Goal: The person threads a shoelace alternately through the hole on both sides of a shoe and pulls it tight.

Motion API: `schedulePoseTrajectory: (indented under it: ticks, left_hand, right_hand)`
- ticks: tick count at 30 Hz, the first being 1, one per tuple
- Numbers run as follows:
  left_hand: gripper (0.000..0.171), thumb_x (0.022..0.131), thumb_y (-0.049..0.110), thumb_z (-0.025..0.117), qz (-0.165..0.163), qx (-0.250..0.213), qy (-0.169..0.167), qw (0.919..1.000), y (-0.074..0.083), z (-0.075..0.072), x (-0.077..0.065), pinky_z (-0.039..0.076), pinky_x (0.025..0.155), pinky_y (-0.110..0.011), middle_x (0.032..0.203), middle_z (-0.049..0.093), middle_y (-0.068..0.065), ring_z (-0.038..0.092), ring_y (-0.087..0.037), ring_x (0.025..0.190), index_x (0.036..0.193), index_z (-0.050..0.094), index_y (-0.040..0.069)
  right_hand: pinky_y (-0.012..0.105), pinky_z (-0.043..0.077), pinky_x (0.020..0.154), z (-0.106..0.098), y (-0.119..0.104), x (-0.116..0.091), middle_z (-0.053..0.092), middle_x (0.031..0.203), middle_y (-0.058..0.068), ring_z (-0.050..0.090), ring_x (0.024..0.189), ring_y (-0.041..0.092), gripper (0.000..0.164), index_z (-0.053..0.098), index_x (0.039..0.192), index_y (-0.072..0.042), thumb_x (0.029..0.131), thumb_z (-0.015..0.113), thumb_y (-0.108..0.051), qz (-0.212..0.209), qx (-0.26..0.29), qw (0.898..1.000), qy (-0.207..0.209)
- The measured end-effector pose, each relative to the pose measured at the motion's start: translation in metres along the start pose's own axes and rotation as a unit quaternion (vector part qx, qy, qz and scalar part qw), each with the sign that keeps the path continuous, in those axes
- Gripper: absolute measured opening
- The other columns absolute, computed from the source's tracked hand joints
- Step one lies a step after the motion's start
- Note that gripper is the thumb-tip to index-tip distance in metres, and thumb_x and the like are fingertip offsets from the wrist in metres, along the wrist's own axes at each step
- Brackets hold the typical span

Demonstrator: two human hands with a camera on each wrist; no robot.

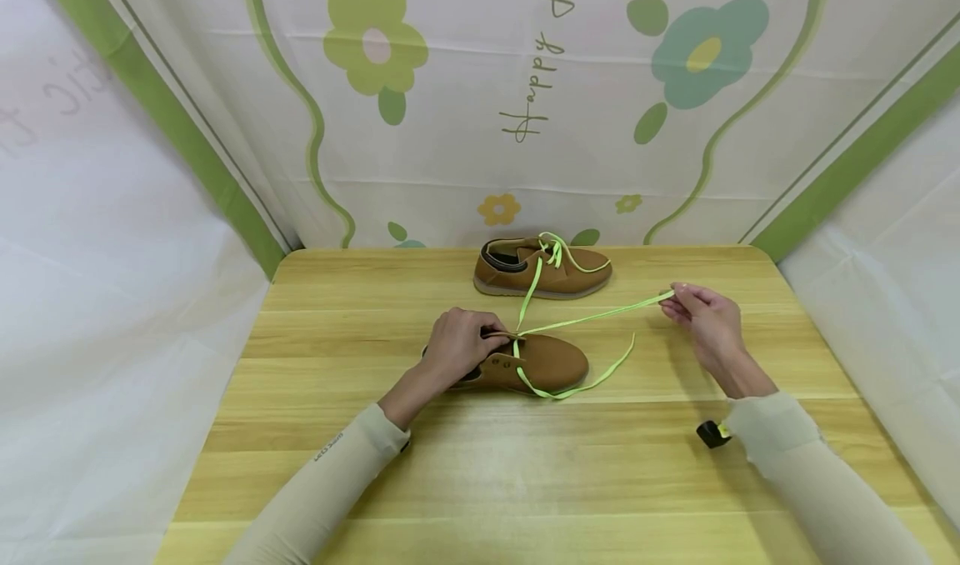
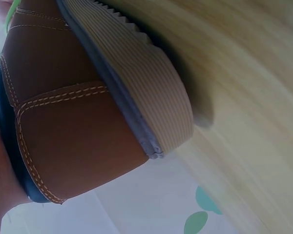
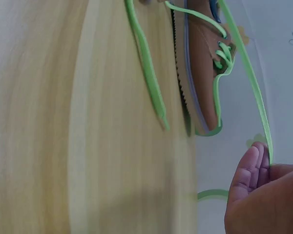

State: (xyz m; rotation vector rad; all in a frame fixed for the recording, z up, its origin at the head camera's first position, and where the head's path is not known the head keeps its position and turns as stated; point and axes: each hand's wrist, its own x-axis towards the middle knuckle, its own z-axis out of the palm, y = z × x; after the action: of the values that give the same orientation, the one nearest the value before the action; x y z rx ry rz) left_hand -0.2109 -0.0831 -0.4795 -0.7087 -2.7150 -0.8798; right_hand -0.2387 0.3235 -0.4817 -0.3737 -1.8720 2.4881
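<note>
A brown lace-up shoe (image 1: 551, 362) lies on the table, toe to the right. My left hand (image 1: 459, 347) grips its upper beside the opening, with thumb and fingers at the far eyelet flap. In the left wrist view the shoe's heel (image 2: 73, 141) fills much of the picture. My right hand (image 1: 708, 325) pinches one end of a neon-green shoelace (image 1: 600, 312), stretched taut from the shoe's front eyelets. The lace's other end (image 1: 618, 365) curves loosely over the toe side onto the table. In the right wrist view the fingers (image 3: 249, 173) close on the lace.
A second brown shoe (image 1: 577, 272) stands behind at the table's back edge, green lace through its eyelets, one end over its toe and another falling forward. A small black object (image 1: 711, 434) is by the right sleeve. A printed curtain (image 1: 450, 148) rises behind the wooden table (image 1: 487, 490).
</note>
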Motion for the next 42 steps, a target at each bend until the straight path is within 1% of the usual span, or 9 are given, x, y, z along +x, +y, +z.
schedulePoseTrajectory:
  ticks: [7, 13, 15, 18, 22, 26, 30, 37, 42]
  left_hand:
    - [0.005, 0.089, 0.023, 0.088, -0.01, -0.013, -0.023, 0.9996, 0.002, -0.004, 0.0, 0.054, 0.061, -0.029, 0.085, 0.08, 0.006, 0.072, -0.011, 0.071, 0.093, 0.086, 0.02]
    - [0.014, 0.093, 0.02, 0.084, -0.014, -0.029, -0.03, 0.999, 0.003, -0.01, -0.004, 0.06, 0.077, -0.039, 0.101, 0.082, 0.001, 0.077, -0.019, 0.09, 0.106, 0.085, 0.016]
    - [0.019, 0.094, 0.02, 0.083, -0.012, -0.036, -0.02, 0.9991, 0.003, -0.013, -0.007, 0.061, 0.085, -0.042, 0.108, 0.081, -0.001, 0.077, -0.023, 0.1, 0.112, 0.083, 0.015]
    - [0.023, 0.095, 0.018, 0.082, 0.001, -0.045, 0.012, 0.9989, 0.003, -0.017, -0.013, 0.06, 0.092, -0.045, 0.113, 0.081, -0.005, 0.076, -0.026, 0.108, 0.117, 0.081, 0.011]
    - [0.022, 0.094, 0.014, 0.082, 0.023, -0.048, 0.062, 0.9966, 0.004, -0.023, -0.02, 0.06, 0.091, -0.044, 0.111, 0.081, -0.005, 0.076, -0.025, 0.107, 0.115, 0.081, 0.009]
    - [0.017, 0.095, 0.014, 0.082, 0.036, -0.045, 0.077, 0.9953, 0.007, -0.027, -0.026, 0.061, 0.089, -0.042, 0.108, 0.081, -0.004, 0.076, -0.023, 0.103, 0.112, 0.081, 0.009]
    - [0.013, 0.095, 0.015, 0.082, 0.037, -0.041, 0.063, 0.9965, 0.01, -0.029, -0.032, 0.061, 0.081, -0.037, 0.102, 0.081, -0.002, 0.076, -0.019, 0.093, 0.106, 0.083, 0.009]
    - [0.009, 0.096, 0.016, 0.08, 0.019, -0.056, 0.003, 0.9982, 0.015, -0.027, -0.038, 0.057, 0.065, -0.022, 0.087, 0.08, 0.001, 0.073, -0.008, 0.072, 0.1, 0.083, 0.009]
    - [0.006, 0.095, 0.021, 0.082, -0.006, -0.053, -0.031, 0.9981, 0.017, -0.021, -0.039, 0.052, 0.064, -0.021, 0.081, 0.078, 0.006, 0.068, -0.003, 0.069, 0.093, 0.083, 0.015]
  right_hand:
    - [0.024, 0.061, 0.083, 0.021, -0.006, -0.013, 0.075, 0.1, 0.003, 0.073, 0.09, 0.013, 0.017, 0.073, 0.119, -0.006, 0.106, 0.065, -0.013, -0.062, -0.051, 0.995, -0.065]
    - [0.022, 0.06, 0.084, 0.044, -0.012, -0.027, 0.075, 0.104, -0.003, 0.071, 0.095, 0.009, 0.028, 0.068, 0.128, 0.003, 0.107, 0.065, -0.014, -0.111, -0.181, 0.971, -0.114]
    - [0.022, 0.059, 0.084, 0.052, -0.013, -0.033, 0.076, 0.11, -0.007, 0.073, 0.096, 0.008, 0.03, 0.067, 0.128, 0.007, 0.106, 0.066, -0.014, -0.123, -0.214, 0.961, -0.123]
    - [0.022, 0.06, 0.081, 0.062, -0.013, -0.04, 0.078, 0.111, -0.008, 0.075, 0.095, 0.008, 0.03, 0.068, 0.125, 0.011, 0.104, 0.068, -0.012, -0.134, -0.229, 0.955, -0.131]
    - [0.024, 0.061, 0.076, 0.072, -0.012, -0.046, 0.081, 0.098, -0.002, 0.077, 0.089, 0.01, 0.028, 0.069, 0.119, 0.012, 0.103, 0.071, -0.011, -0.147, -0.249, 0.948, -0.132]
    - [0.026, 0.062, 0.074, 0.079, -0.008, -0.052, 0.081, 0.094, 0.001, 0.077, 0.084, 0.009, 0.026, 0.071, 0.115, 0.013, 0.102, 0.072, -0.01, -0.159, -0.27, 0.939, -0.139]
    - [0.025, 0.061, 0.073, 0.086, -0.003, -0.057, 0.081, 0.094, 0.009, 0.076, 0.081, 0.008, 0.022, 0.073, 0.112, 0.011, 0.102, 0.072, -0.009, -0.173, -0.296, 0.927, -0.153]
    - [0.023, 0.058, 0.068, 0.102, 0.004, -0.068, 0.079, 0.092, 0.017, 0.072, 0.074, 0.009, 0.012, 0.079, 0.106, 0.002, 0.099, 0.075, -0.006, -0.193, -0.354, 0.896, -0.186]
    - [0.021, 0.056, 0.066, 0.114, 0.009, -0.076, 0.08, 0.095, 0.015, 0.072, 0.075, 0.013, 0.012, 0.081, 0.106, 0.001, 0.097, 0.077, -0.006, -0.187, -0.368, 0.888, -0.201]
